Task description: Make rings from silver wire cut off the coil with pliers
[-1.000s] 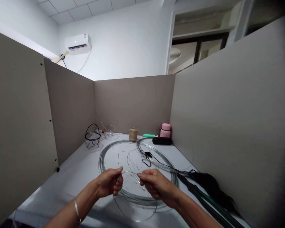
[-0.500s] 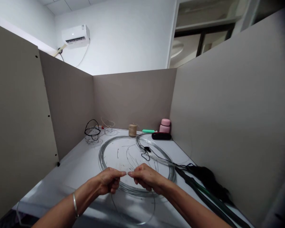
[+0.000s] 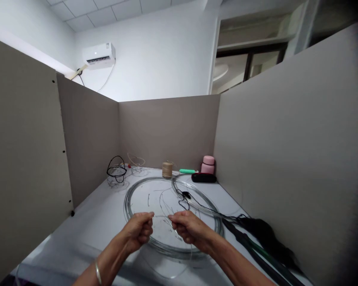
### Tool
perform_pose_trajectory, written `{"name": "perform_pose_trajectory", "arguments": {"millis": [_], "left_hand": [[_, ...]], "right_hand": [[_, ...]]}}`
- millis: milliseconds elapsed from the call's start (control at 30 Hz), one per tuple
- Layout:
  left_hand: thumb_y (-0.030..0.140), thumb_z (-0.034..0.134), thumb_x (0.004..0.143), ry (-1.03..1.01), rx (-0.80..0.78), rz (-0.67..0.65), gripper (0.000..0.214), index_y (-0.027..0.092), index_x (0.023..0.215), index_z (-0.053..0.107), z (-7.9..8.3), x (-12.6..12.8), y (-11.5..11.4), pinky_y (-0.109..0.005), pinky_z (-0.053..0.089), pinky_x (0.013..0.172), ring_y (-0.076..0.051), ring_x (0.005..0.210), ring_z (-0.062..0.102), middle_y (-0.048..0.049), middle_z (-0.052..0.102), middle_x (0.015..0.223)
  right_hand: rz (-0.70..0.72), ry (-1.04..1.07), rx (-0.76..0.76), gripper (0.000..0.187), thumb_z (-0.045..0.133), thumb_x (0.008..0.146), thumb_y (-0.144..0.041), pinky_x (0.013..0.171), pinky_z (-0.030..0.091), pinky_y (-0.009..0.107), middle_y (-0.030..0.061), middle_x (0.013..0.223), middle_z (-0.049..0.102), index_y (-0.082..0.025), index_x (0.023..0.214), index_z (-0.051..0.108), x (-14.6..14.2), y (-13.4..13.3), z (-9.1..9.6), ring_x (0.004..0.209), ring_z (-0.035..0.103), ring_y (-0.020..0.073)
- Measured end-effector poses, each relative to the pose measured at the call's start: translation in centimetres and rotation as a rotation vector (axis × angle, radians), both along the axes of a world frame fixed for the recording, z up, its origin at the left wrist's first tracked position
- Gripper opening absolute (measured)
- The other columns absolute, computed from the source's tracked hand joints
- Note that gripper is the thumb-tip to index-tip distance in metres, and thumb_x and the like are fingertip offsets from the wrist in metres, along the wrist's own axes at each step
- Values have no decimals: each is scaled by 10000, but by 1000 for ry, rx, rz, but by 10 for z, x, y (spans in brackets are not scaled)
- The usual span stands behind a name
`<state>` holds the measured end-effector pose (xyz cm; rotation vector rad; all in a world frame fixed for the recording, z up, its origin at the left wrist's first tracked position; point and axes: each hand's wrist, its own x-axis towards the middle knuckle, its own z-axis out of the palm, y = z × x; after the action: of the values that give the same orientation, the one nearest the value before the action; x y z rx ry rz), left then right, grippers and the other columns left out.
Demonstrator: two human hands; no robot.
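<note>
Pinching wire (image 3: 160, 216) with left grip (image 3: 139, 229) and right grip (image 3: 190, 228), coil (image 3: 127, 201) beneath, twine spool (image 3: 167, 170) beyond

Thin silvery wire (image 3: 160, 216), loosely looped

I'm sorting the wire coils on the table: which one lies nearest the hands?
The large grey coil: its near edge shows just below left hand and right hand. The other coil lies farther back, rightward.

- One left hand (image 3: 139, 230), one right hand (image 3: 188, 227)
- One thin wire loop (image 3: 173, 277)
- Two large wire coils (image 3: 164, 250)
- One twine spool (image 3: 167, 170)
- One pink flask (image 3: 208, 165)
- One black case (image 3: 204, 178)
- One bracelet (image 3: 98, 273)
- One air conditioner (image 3: 99, 55)
</note>
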<state>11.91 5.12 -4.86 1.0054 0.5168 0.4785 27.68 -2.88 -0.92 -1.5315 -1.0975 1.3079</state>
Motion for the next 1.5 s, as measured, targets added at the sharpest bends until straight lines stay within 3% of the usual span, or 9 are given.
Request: {"name": "perform_pose_trajectory", "arguments": {"millis": [167,400,567,733,933,1067,1233,1400,1500], "left_hand": [[449,664,571,54,3,56,427,186,527,330,-9,-1,-4,-191,-6,369,-10,330,116,123,197,390],[446,625,637,-10,76,-63,348,149,600,448,7,3,5,-178,50,355,-12,351,193,97,273,442],[432,700,530,-98,26,171,426,180,558,358,4,6,13,-182,-9,367,-1,349,99,133,176,415],[480,707,489,-153,3,299,468,182,559,353,-9,10,9,-184,-1,366,3,345,102,135,188,411],[490,647,596,-82,-75,-65,412,153,575,411,4,7,14,-166,39,359,-7,354,179,100,260,436],[397,725,528,-133,-51,73,429,168,583,367,7,12,17,-167,-6,365,5,351,130,123,203,438],[480,718,468,-187,-57,255,511,186,581,316,-4,18,12,-166,-2,368,7,354,117,133,169,442],[522,679,503,-138,-106,208,476,176,605,369,-7,19,9,-169,12,368,0,351,151,116,240,445],[562,609,575,-29,-60,57,446,169,606,401,-1,18,10,-169,36,365,-12,352,206,94,289,455]], "right_hand": [[-34,-19,-49,277,508,710,-257,294,49,163,-117,305,213,-153,458,459,6,3,-2,278,127,13],[-2,30,-24,243,552,700,-256,295,60,154,-100,338,279,-112,505,529,1,13,12,281,170,5],[-123,88,53,288,420,802,-299,311,69,135,-119,389,236,-163,548,413,-2,19,10,303,151,7],[-198,88,5,334,404,807,-284,302,55,126,-119,359,209,-177,497,341,1,18,4,290,159,8],[-161,134,-54,310,483,769,-256,287,63,122,-106,351,255,-148,486,422,3,21,11,277,174,2],[-171,195,-21,307,446,803,-288,291,76,114,-105,375,273,-148,530,436,1,25,10,286,176,1],[-229,223,5,329,416,817,-255,298,57,108,-120,372,214,-161,505,367,4,23,3,285,158,-3],[-242,245,18,294,397,823,-259,296,78,107,-112,394,255,-149,552,424,5,20,2,291,176,-4],[-218,245,-2,312,384,819,-235,293,56,115,-124,382,189,-157,518,397,3,17,-1,287,135,0]]}}
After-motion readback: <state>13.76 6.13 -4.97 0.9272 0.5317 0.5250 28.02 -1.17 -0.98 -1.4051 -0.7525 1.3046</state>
